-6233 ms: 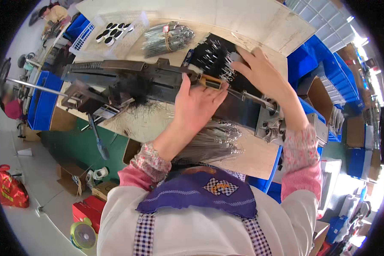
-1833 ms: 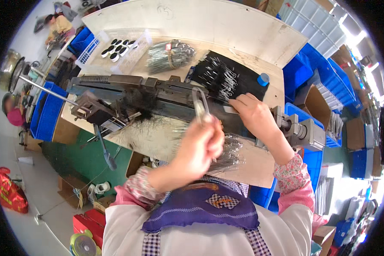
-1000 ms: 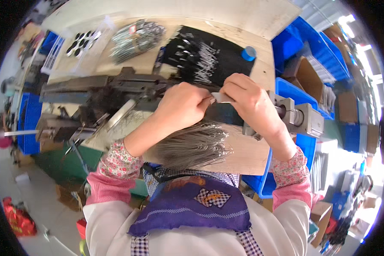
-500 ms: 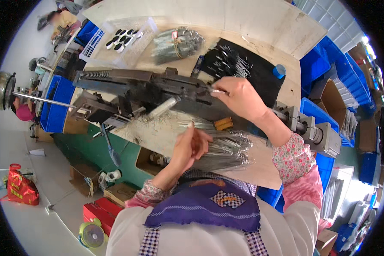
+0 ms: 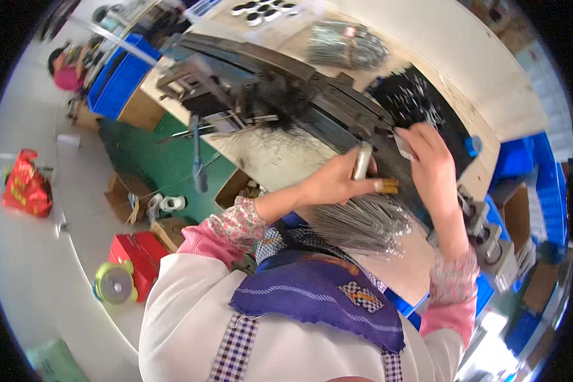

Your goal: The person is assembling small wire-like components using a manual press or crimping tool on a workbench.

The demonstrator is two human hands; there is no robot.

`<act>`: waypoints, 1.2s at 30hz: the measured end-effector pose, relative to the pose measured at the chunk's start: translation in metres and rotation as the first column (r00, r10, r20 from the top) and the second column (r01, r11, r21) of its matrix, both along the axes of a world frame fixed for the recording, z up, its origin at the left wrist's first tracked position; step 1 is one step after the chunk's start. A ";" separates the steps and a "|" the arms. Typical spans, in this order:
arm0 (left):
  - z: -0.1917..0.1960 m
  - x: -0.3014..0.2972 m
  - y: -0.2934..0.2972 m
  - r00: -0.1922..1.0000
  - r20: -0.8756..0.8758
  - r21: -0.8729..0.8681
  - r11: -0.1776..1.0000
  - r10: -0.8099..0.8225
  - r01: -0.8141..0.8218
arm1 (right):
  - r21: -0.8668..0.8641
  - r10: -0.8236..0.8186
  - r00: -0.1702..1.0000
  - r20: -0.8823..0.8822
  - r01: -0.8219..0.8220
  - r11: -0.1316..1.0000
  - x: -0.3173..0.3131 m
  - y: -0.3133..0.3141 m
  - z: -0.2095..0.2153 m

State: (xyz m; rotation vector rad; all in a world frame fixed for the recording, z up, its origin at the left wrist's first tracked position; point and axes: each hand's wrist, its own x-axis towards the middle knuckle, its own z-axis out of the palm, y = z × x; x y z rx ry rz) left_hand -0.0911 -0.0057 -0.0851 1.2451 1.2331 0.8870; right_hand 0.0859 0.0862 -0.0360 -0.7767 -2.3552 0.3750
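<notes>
On the worktop [image 5: 410, 267] lie wires [image 5: 360, 224], likely for reach; left hand [image 5: 329, 181] grips silvery cylinder [image 5: 362, 162], right hand [image 5: 435, 167] pinches flat piece [image 5: 404, 148].

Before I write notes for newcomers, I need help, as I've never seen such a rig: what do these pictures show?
There is no robot, only a person's two bare hands. All the pictures come from a wide fisheye camera on the person's head, looking down, so straight edges bend.

The left hand is wrapped around a pale tube. The right hand pinches a small flat piece.

A long dark metal machine crosses the wooden bench. On its near side lies a loose heap of thin wires; beyond it are a tied bundle and a black sheet bearing small shiny pieces.
</notes>
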 end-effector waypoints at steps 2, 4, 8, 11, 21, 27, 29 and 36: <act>-0.021 -0.043 -0.021 0.994 0.018 -0.134 0.985 0.108 -0.105 | 0.045 0.004 0.998 0.062 -0.006 0.999 0.017 -0.036 -0.001; -0.044 -0.100 -0.034 0.792 0.003 -0.288 0.759 0.611 -0.584 | -0.068 -0.017 0.993 0.118 0.025 0.997 0.032 -0.061 -0.018; -0.055 -0.151 -0.051 0.592 0.259 -0.336 0.646 0.763 -0.685 | -0.126 -0.028 0.987 0.159 0.048 0.991 0.024 -0.040 -0.072; -0.052 -0.146 -0.039 0.554 0.363 -0.370 0.661 0.749 -0.653 | -0.141 -0.053 0.984 0.168 0.077 0.987 0.032 -0.027 -0.079; -0.046 -0.083 -0.048 0.346 0.759 -0.242 0.733 0.551 -0.635 | -0.495 -0.334 0.936 0.115 0.345 0.797 0.090 -0.074 0.042; 0.033 0.058 0.004 0.784 0.615 -0.062 0.986 -0.086 0.157 | -0.357 -0.487 0.873 0.032 0.465 0.810 0.094 -0.045 0.074; 0.030 0.085 0.027 0.771 0.635 -0.299 0.902 -0.057 0.313 | -0.305 -0.464 0.884 -0.060 0.427 0.851 0.091 -0.032 0.066; 0.009 0.078 0.031 0.786 0.535 -0.337 0.931 0.310 -0.139 | -0.234 -0.448 0.892 -0.056 0.424 0.875 0.104 -0.011 0.044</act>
